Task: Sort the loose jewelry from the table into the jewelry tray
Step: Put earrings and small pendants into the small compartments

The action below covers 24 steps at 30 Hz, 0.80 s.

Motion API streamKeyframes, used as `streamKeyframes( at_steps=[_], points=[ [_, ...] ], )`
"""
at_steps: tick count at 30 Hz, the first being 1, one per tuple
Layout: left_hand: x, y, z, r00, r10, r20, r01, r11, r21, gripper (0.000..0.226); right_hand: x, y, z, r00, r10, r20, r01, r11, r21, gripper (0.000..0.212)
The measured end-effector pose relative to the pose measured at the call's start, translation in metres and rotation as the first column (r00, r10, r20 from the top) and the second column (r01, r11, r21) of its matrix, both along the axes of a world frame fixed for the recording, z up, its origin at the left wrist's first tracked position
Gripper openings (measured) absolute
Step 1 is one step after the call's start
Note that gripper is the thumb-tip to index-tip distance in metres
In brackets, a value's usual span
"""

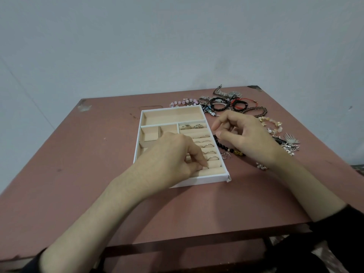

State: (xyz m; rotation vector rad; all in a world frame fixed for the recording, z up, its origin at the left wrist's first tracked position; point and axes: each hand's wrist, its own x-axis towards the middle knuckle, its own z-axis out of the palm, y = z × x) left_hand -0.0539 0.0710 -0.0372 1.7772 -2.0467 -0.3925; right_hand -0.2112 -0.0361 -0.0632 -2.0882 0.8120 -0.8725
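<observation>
On reddish desk (pixel 78 154), white jewelry tray (pixel 197 181), rings (pixel 198 126) in padded rows. Left hand (pixel 169 154) curled over nearest rows, grasp impossible to tell; right hand (pixel 242 133) loosely curled, empty.

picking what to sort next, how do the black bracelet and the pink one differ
The black bracelet has dark beads and lies right of the tray, partly under the right hand. The pink bracelet has pale beads and lies behind the tray, clear of hands. Both are beaded, outside it.
</observation>
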Motion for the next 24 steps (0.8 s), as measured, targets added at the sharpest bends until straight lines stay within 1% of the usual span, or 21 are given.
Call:
streamKeyframes(
  at_steps=[7,9,11,14,17,19,22,24],
  points=[
    [0.002,0.000,0.000,1.000,-0.005,-0.009,0.005,1.000,0.010,0.010,0.001,0.001,0.001,1.000,-0.010,-0.012,0.010,1.000,-0.005,0.015],
    [0.004,-0.001,-0.001,0.999,-0.013,-0.035,0.014,1.000,0.011,0.009,0.001,0.000,0.002,1.000,-0.026,0.005,0.026,1.000,0.012,0.016],
    [0.005,-0.002,-0.001,0.995,0.000,-0.101,-0.001,1.000,-0.012,0.007,0.000,-0.001,0.002,0.998,-0.058,0.033,0.057,0.998,0.036,0.018],
    [0.007,-0.006,-0.003,0.982,0.048,-0.182,-0.059,0.997,-0.055,0.006,-0.002,-0.004,0.002,0.994,-0.113,0.014,0.113,0.994,0.006,0.018],
    [0.006,-0.012,-0.005,0.966,0.072,-0.249,-0.097,0.991,-0.089,0.007,-0.007,-0.008,0.004,0.988,-0.153,0.017,0.153,0.988,0.008,0.013],
    [0.005,-0.016,-0.007,0.959,0.088,-0.268,-0.119,0.987,-0.104,0.008,-0.014,-0.012,0.008,0.980,-0.198,0.028,0.198,0.980,0.014,0.011],
    [0.001,-0.027,-0.009,0.957,0.088,-0.278,-0.126,0.985,-0.120,0.010,-0.032,-0.021,0.011,0.963,-0.260,0.069,0.257,0.965,0.053,0.015],
    [-0.003,-0.032,-0.007,0.961,0.067,-0.270,-0.105,0.986,-0.129,0.010,-0.046,-0.027,0.012,0.953,-0.300,0.035,0.299,0.954,0.034,0.014]
  ],
)
